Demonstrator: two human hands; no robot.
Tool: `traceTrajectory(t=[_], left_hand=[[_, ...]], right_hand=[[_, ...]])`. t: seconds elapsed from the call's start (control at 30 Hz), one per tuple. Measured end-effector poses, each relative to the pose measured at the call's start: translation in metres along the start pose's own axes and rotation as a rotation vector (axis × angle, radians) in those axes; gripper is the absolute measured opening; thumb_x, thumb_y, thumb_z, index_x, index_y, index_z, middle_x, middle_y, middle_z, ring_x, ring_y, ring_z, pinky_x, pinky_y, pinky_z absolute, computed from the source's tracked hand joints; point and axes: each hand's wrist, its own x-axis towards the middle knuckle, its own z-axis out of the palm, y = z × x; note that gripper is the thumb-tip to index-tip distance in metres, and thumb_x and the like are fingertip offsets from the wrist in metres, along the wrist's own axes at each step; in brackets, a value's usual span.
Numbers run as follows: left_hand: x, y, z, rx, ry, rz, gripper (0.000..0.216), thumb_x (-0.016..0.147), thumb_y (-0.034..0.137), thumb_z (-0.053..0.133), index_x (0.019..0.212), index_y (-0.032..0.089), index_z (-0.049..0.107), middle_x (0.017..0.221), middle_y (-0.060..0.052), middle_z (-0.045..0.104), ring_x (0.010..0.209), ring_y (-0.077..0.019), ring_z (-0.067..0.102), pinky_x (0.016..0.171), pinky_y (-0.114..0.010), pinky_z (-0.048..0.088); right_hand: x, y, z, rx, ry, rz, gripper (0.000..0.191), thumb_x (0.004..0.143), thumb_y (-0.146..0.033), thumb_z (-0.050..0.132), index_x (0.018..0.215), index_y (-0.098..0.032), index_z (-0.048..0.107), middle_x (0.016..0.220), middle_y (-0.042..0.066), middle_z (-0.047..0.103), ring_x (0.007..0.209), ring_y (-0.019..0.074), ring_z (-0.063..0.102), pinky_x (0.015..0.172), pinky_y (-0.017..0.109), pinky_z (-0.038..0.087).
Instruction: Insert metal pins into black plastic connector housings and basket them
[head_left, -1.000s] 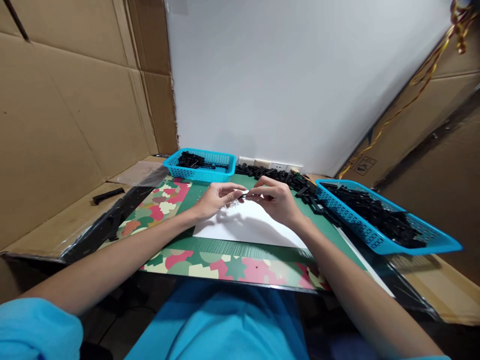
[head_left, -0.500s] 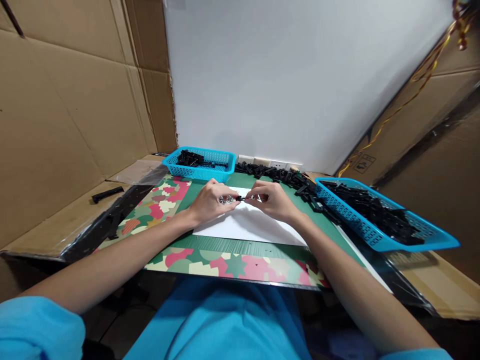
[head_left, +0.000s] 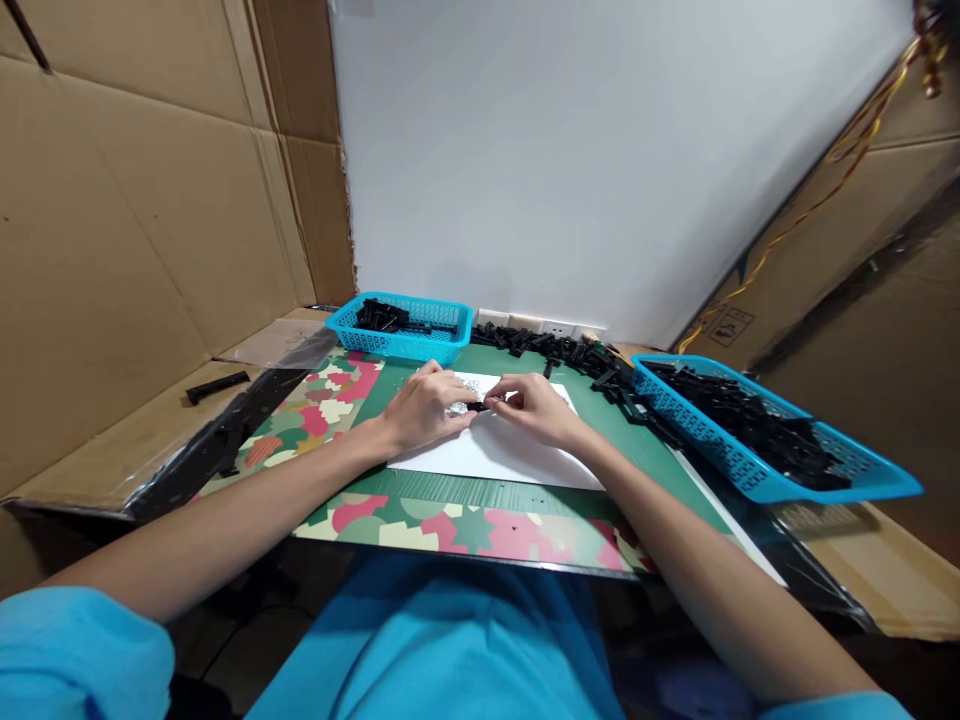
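Observation:
Over the white sheet (head_left: 487, 456), my left hand (head_left: 426, 408) is closed with thumb and fingers around a small black plastic piece (head_left: 475, 406). My right hand (head_left: 538, 408) is pinched at the right end of that piece, with the fingertips close against it. What sits between the right fingertips is too small to make out. Small shiny silver bits (head_left: 471, 384) lie on the sheet behind and beside the left fingers, which partly hide them.
A blue basket (head_left: 435, 345) with black parts stands at the back left; another blue basket (head_left: 757, 488), heaped with black parts, is at right. Loose black parts (head_left: 570, 352) line the back edge. A black bar (head_left: 217, 386) lies on cardboard at left.
Both hands have lowered slightly toward the sheet, and my right fingers have moved closer to the left ones. More of the silver bits now show behind the fingers.

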Motion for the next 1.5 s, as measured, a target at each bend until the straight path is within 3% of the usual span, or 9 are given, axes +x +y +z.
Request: traceTrajectory(t=[0.23, 0.43, 0.97, 1.33, 1.5], left_hand=[[0.000, 0.000, 0.001, 0.005, -0.005, -0.010, 0.011, 0.097, 0.029, 0.071, 0.103, 0.023, 0.079, 0.097, -0.003, 0.082, 0.093, -0.0232, 0.073, 0.089, -0.041, 0.039], [0.000, -0.001, 0.002, 0.030, 0.013, -0.015, 0.012, 0.097, 0.029, 0.071, 0.105, 0.024, 0.079, 0.099, -0.002, 0.082, 0.092, -0.0220, 0.073, 0.089, -0.041, 0.039], [0.000, -0.002, 0.003, 0.056, 0.004, 0.014, 0.013, 0.098, 0.031, 0.070, 0.104, 0.026, 0.080, 0.097, -0.004, 0.082, 0.091, -0.0226, 0.072, 0.087, -0.041, 0.039], [0.002, 0.000, -0.004, 0.028, 0.129, -0.112, 0.013, 0.096, 0.033, 0.073, 0.104, 0.023, 0.079, 0.098, -0.003, 0.082, 0.083, -0.0213, 0.070, 0.084, -0.043, 0.039], [0.005, 0.002, -0.008, -0.036, 0.247, -0.162, 0.013, 0.097, 0.035, 0.074, 0.102, 0.024, 0.078, 0.099, -0.002, 0.083, 0.083, -0.0214, 0.072, 0.084, -0.044, 0.041]], right_hand=[[0.000, 0.003, 0.003, -0.008, 0.033, 0.003, 0.015, 0.093, -0.020, 0.067, 0.096, -0.015, 0.081, 0.090, 0.006, 0.072, 0.062, 0.0096, 0.051, 0.059, 0.024, 0.037], [0.001, 0.004, -0.001, -0.019, 0.084, 0.017, 0.017, 0.094, -0.025, 0.068, 0.101, -0.016, 0.081, 0.077, 0.002, 0.066, 0.061, 0.0098, 0.049, 0.060, 0.024, 0.037], [0.000, 0.006, 0.000, 0.031, 0.054, -0.020, 0.017, 0.095, -0.024, 0.068, 0.099, -0.019, 0.083, 0.091, 0.005, 0.072, 0.067, 0.0116, 0.054, 0.061, 0.025, 0.040], [0.000, -0.004, -0.013, 0.131, 0.191, 0.049, 0.038, 0.098, -0.048, 0.069, 0.084, -0.014, 0.078, 0.077, 0.006, 0.066, 0.068, 0.0142, 0.052, 0.059, 0.025, 0.045], [-0.003, -0.012, -0.007, 0.138, 0.287, -0.028, 0.033, 0.096, -0.049, 0.074, 0.108, -0.019, 0.081, 0.084, 0.004, 0.063, 0.065, 0.0124, 0.046, 0.054, 0.025, 0.037]])
